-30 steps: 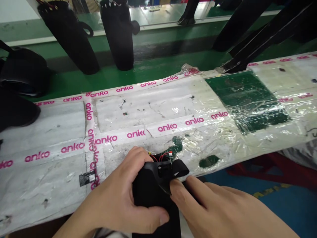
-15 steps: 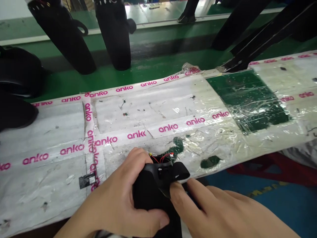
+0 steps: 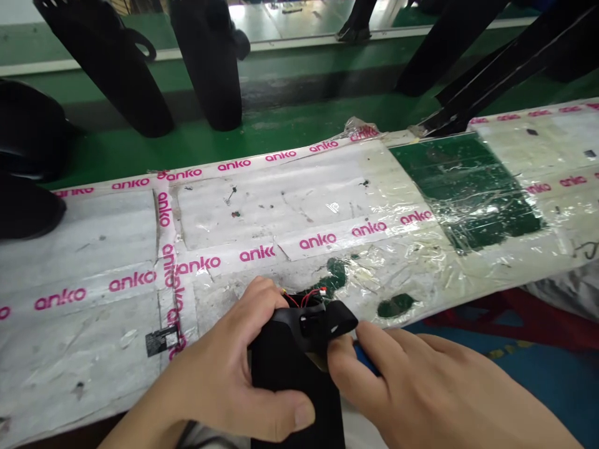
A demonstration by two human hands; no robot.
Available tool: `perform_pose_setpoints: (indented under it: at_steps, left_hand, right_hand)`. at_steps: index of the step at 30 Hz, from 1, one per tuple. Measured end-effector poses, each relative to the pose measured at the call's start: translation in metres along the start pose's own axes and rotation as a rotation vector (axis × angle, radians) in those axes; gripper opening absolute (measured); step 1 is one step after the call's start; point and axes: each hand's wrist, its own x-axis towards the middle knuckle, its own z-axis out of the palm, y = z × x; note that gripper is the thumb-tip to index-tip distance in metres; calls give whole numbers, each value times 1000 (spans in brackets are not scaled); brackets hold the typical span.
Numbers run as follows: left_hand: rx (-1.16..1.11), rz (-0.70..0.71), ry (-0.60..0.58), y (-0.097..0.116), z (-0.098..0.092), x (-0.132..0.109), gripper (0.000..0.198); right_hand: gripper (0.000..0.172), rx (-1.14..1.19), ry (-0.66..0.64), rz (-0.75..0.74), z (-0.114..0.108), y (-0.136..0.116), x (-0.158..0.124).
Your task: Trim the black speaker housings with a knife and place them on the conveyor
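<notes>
My left hand (image 3: 243,374) is wrapped round a black tube-shaped housing (image 3: 294,399), its thumb lying across the front. The housing is upright and leans slightly. At its top end, thin red wires (image 3: 309,298) with a small white-and-red plug stick out. A small opening (image 3: 311,322) shows in the upper side, and next to it a wide black loop (image 3: 344,317) juts out to the right. My right hand (image 3: 402,374) is closed, with thumb and forefinger at the underside of this loop. A bit of blue shows between those fingers; I cannot tell what it is.
Under the hands runs a worktop (image 3: 271,206) covered in white sheets, clear film and pink-lettered "anko" tape. A black-and-white label (image 3: 162,341) lies at left. Behind, several black tubes (image 3: 206,68) stand on a green surface (image 3: 290,93). A dark slanted post (image 3: 510,68) rises at right.
My right hand has shifted slightly right, and blue now shows between its fingers. The left hand keeps its hold on the housing. The black tubes behind sit a little further left in view.
</notes>
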Motion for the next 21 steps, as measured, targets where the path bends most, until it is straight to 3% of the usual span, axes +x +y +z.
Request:
perform_pose_setpoints:
  at_steps: [5, 11, 21]
  left_hand:
    - [56, -16, 17, 8, 3, 1, 44]
    - [97, -13, 21, 10, 5, -1, 38]
    - [32, 28, 14, 3, 0, 1, 43]
  right_hand:
    - [58, 13, -3, 2, 0, 5, 7]
    - [51, 65, -49, 49, 3, 3, 7]
    - [50, 171, 62, 15, 28, 3, -10]
